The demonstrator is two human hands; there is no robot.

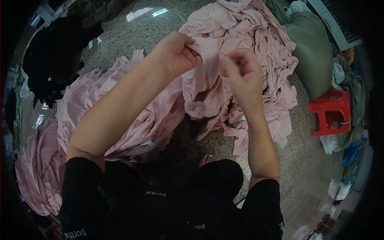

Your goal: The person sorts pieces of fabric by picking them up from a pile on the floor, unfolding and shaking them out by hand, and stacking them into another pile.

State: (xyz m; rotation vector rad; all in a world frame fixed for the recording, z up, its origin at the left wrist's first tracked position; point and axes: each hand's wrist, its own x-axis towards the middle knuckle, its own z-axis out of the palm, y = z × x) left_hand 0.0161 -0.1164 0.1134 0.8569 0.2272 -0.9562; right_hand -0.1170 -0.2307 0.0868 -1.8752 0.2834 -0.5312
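Note:
My left hand (178,54) is closed on the edge of a pink garment (208,50), its fingers curled round the cloth. On the other side of the raised cloth is my right hand (243,68), thumb and fingers bent toward each other and blurred; whether it grips the cloth cannot be made out. The garment hangs down over a large heap of crumpled pink cloth (260,52). More pink cloth (92,96) lies below and beside my left forearm, some of it with a small white label.
A pile of black cloth (52,56) lies at the far left on the speckled floor (132,36). At the right stand a red plastic stool (332,110) and a bulky grey-green sack (310,52), with bags and cloth along the edge.

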